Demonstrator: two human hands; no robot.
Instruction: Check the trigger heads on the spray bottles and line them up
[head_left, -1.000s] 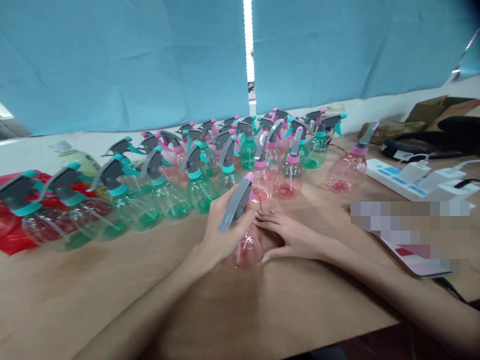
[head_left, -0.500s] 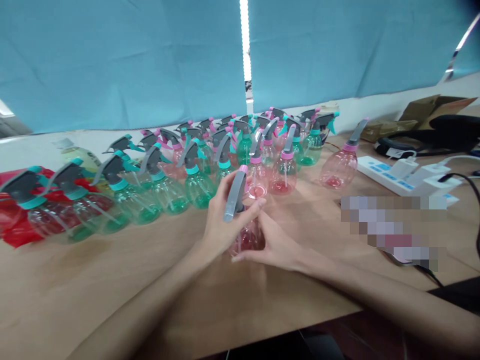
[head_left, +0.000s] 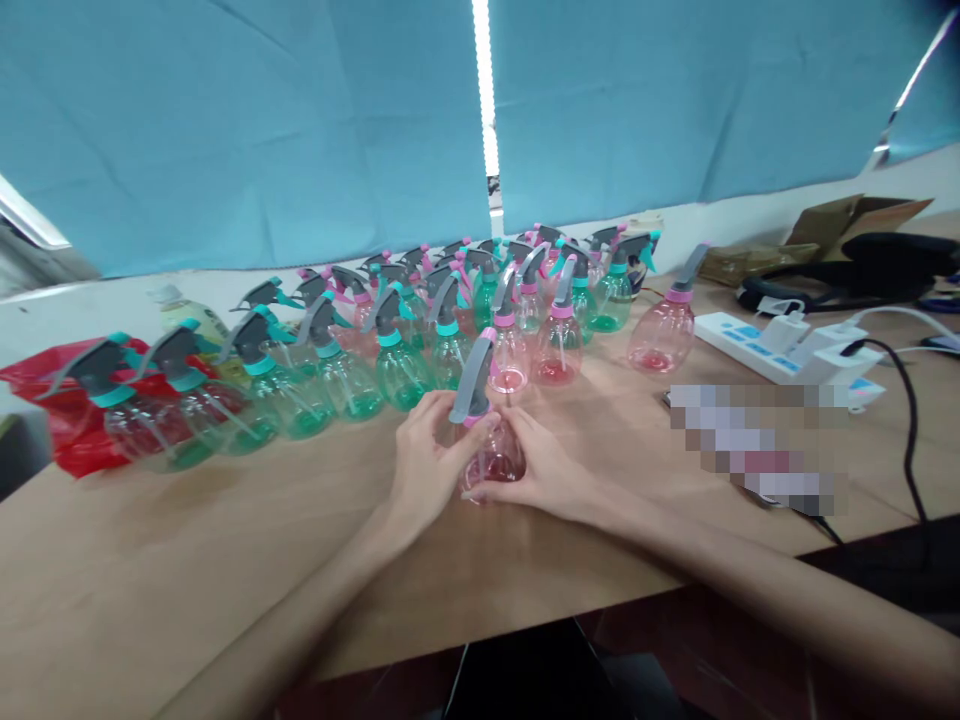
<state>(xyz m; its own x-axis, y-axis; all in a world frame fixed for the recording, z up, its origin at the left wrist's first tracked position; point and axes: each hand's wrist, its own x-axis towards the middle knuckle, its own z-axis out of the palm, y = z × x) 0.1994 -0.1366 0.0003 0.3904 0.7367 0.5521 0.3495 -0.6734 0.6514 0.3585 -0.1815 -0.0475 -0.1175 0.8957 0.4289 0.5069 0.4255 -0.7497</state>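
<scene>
Gripping a pink bottle (head_left: 499,462) from both sides: the left hand (head_left: 424,455) is closed around its neck, just under the grey sprayer (head_left: 472,385), and the right hand (head_left: 544,470) cups the round body with its fingers curled against it. The bottle stands upright near the front of the desk (head_left: 225,560), just before the other bottles (head_left: 360,370).

Risks, as judged: the clear plastic wall looks thin and smooth, so a hard squeeze could dent it or let it slip. The long trigger juts up and makes the bottle top-heavy. A loose hold could tip it into the crowded ones behind, which might topple in turn. Whether it holds liquid cannot be told; a spill could reach the power strip (head_left: 757,345).

Bodies are bulbous and tinted pink or green, with pink or teal collars. The desk surface is matte brown.
</scene>
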